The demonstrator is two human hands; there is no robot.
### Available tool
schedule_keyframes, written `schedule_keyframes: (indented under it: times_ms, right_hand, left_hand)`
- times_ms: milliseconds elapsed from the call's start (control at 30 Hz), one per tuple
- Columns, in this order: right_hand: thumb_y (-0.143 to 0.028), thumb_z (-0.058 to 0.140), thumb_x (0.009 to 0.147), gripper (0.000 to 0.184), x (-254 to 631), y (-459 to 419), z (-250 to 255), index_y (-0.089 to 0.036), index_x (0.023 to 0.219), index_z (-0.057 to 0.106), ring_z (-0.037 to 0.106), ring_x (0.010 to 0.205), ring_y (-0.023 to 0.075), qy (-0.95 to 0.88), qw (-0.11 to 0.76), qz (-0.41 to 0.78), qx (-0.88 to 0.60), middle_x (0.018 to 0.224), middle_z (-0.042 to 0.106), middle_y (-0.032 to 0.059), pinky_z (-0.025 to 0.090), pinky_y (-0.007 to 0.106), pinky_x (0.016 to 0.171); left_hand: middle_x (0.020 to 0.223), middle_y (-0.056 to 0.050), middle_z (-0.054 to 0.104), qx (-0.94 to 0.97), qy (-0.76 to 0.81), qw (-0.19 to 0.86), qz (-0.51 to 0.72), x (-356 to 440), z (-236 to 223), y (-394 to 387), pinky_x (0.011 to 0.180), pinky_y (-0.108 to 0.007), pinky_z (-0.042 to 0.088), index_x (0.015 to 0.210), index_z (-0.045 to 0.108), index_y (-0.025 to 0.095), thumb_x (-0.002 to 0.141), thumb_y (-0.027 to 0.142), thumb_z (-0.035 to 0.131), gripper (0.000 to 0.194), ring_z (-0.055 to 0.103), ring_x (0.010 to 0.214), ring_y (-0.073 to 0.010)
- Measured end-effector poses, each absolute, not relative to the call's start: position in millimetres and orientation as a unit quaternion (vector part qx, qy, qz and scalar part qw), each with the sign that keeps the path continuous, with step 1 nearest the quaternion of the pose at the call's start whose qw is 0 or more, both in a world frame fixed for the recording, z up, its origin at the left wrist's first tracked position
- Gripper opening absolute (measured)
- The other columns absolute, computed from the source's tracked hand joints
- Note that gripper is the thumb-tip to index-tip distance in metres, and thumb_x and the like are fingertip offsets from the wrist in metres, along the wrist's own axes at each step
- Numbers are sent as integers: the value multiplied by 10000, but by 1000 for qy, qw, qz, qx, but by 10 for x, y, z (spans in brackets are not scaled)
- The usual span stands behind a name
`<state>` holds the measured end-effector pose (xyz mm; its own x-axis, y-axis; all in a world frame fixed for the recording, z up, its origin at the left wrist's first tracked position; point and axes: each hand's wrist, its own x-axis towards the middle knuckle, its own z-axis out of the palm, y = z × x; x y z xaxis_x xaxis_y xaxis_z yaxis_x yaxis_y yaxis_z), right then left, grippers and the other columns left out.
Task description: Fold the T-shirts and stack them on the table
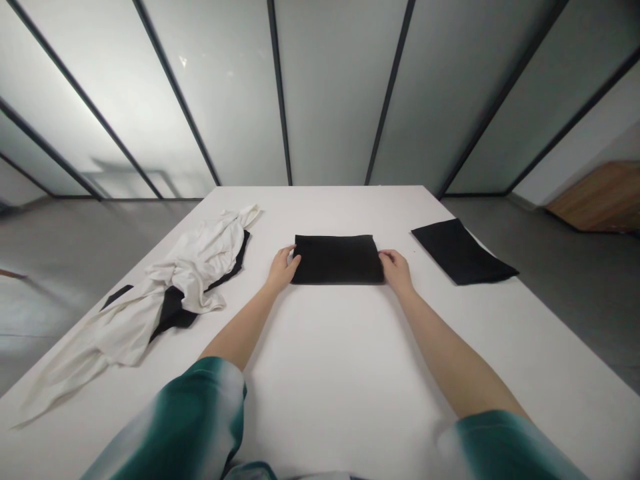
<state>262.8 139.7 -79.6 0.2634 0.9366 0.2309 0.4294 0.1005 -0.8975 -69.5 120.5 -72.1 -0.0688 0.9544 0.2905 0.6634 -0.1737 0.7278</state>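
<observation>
A black cloth (337,259), folded into a neat rectangle, lies flat in the middle of the white table (340,373). My left hand (281,268) rests against its left edge, fingers curled onto the cloth's corner. My right hand (396,269) presses at its right edge in the same way, fingers bent over the side. Both forearms reach straight out from green and white sleeves.
A second folded black cloth (463,251) lies at the right side of the table, close to the edge. A loose heap of white and black garments (170,293) sprawls over the left side. Frosted glass panels stand behind the table's far edge.
</observation>
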Motion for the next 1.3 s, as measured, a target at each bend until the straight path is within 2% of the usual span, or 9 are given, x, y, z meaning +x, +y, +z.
schedule_keyframes:
  times_ms: [200, 300, 433, 600, 733, 900, 1000, 1167, 1300]
  right_hand:
    - [-425, 491, 823, 344, 2589, 1364, -762, -183, 961, 694, 633, 970, 257, -585, 461, 227, -627, 1010, 724, 102, 463, 407, 947]
    - [-468, 495, 855, 402, 2563, 1373, -760, -164, 1007, 709, 617, 1049, 289, -606, 407, 188, -657, 1083, 704, 144, 435, 436, 992]
    - [-555, 546, 847, 470, 2527, 1382, -783, -147, 985, 732, 541, 1166, 372, -637, 316, 114, -694, 1172, 651, 201, 377, 515, 1041]
    - [-567, 591, 813, 462, 2524, 1373, -782, -155, 984, 710, 505, 1195, 392, -648, 293, 117, -693, 1202, 638, 194, 363, 541, 1046]
    - [-481, 617, 776, 342, 2505, 1359, -712, -178, 930, 650, 586, 1097, 357, -617, 317, 247, -676, 1086, 679, 168, 443, 501, 971]
    - [-273, 668, 669, 277, 2425, 1314, -560, -230, 924, 568, 666, 958, 270, -481, 435, 485, -587, 932, 718, 56, 542, 402, 847]
    - [-243, 669, 666, 217, 2367, 1266, -450, -221, 864, 583, 686, 913, 257, -410, 452, 589, -529, 868, 728, 66, 557, 382, 840]
    - [-372, 611, 777, 168, 2315, 1214, -325, -228, 862, 633, 702, 900, 259, -388, 430, 633, -514, 855, 741, 82, 570, 392, 853]
    - [-338, 645, 775, 168, 2298, 1188, -306, -209, 882, 635, 705, 913, 259, -385, 422, 642, -512, 879, 746, 91, 572, 401, 865]
  left_hand:
    - [1336, -142, 599, 664, 619, 191, 373, -676, -743, 1191, 1051, -430, 430, 1337, 530, 176, 903, 374, 537, 477, 584, 1194, -264]
    - [1299, -157, 625, 656, 644, 166, 358, -668, -749, 1194, 1060, -452, 413, 1310, 542, 160, 901, 397, 537, 473, 569, 1219, -294]
    - [1252, -163, 650, 635, 666, 142, 366, -675, -756, 1210, 1063, -466, 398, 1267, 564, 160, 895, 419, 541, 454, 571, 1208, -306]
    - [1218, -150, 658, 608, 665, 150, 407, -682, -778, 1241, 1046, -440, 416, 1237, 568, 166, 888, 408, 545, 426, 587, 1187, -282]
    - [1222, -171, 649, 604, 665, 161, 409, -679, -782, 1253, 1039, -444, 419, 1226, 567, 141, 900, 402, 526, 421, 587, 1186, -284]
    - [1238, -168, 640, 590, 664, 183, 420, -690, -763, 1253, 1015, -428, 442, 1217, 572, 148, 920, 417, 494, 408, 601, 1157, -270]
    - [1229, -158, 643, 582, 664, 190, 429, -696, -758, 1256, 1016, -419, 443, 1203, 582, 152, 919, 423, 498, 401, 604, 1152, -266]
    - [1228, -151, 644, 576, 662, 191, 441, -691, -770, 1266, 1021, -413, 442, 1184, 594, 159, 914, 418, 508, 384, 601, 1161, -264]
    - [1222, -149, 646, 575, 660, 194, 443, -688, -763, 1264, 1008, -408, 450, 1174, 597, 164, 912, 418, 513, 374, 611, 1138, -262]
